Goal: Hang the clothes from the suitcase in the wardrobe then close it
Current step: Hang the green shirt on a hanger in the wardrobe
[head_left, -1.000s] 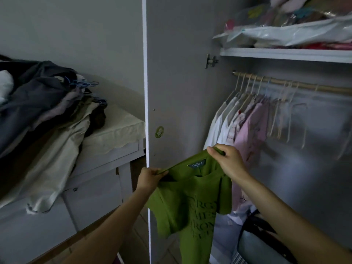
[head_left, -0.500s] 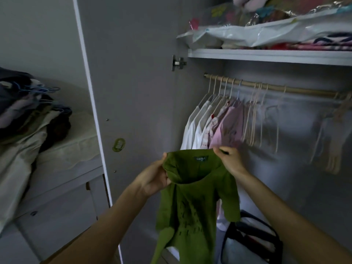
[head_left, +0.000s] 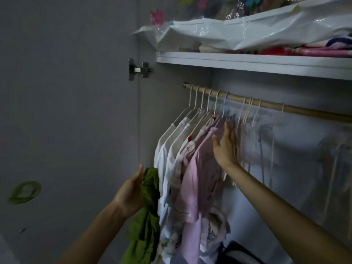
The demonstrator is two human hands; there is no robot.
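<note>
Empty hangers [head_left: 245,119] are blurring together, hard to count. Left hand [head_left: 131,193] is gripping the bunched green shirt [head_left: 147,216] beside the wardrobe door [head_left: 76,111]; right hand [head_left: 225,145], fingers loose, is touching the pink top [head_left: 200,178] hanging on the rail [head_left: 304,111].

Dim, low-contrast frame with a cool grey-violet cast; no light source in view. Brightest area is the white plastic bag [head_left: 266,29] on the shelf [head_left: 247,63], with small glare patches on its creases. Wardrobe door [head_left: 66,111] reads flat and dark, shading deeper toward the lower left. Empty hangers [head_left: 247,119] right of the right hand [head_left: 225,145] are smeared by motion blur; the hand itself is slightly soft. Wide-angle distortion: the rail [head_left: 297,109] slopes and bows toward the right edge. Visible grain in the shadows.
</note>
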